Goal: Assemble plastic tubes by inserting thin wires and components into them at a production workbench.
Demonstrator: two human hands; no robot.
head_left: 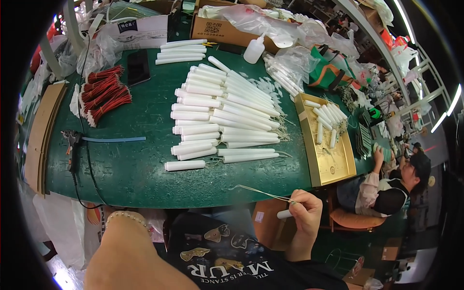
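My right hand is closed at the table's front edge, its fingers pinched around a white tube with thin wires. The pale wires reach out leftward over the table edge, and most of the tube is hidden by the fingers. On the left, my left forearm rises from below with a beaded bracelet at the wrist; the fingers are hidden. Ahead lie rows of white candle-shaped tubes, several with thin wires at one end. One white tube lies nearest the front.
Bundled red wires, a dark phone and a glue gun with a blue stick are on the left. A gold box with white tubes stands right. A white squeeze bottle stands behind. Another person sits at the right.
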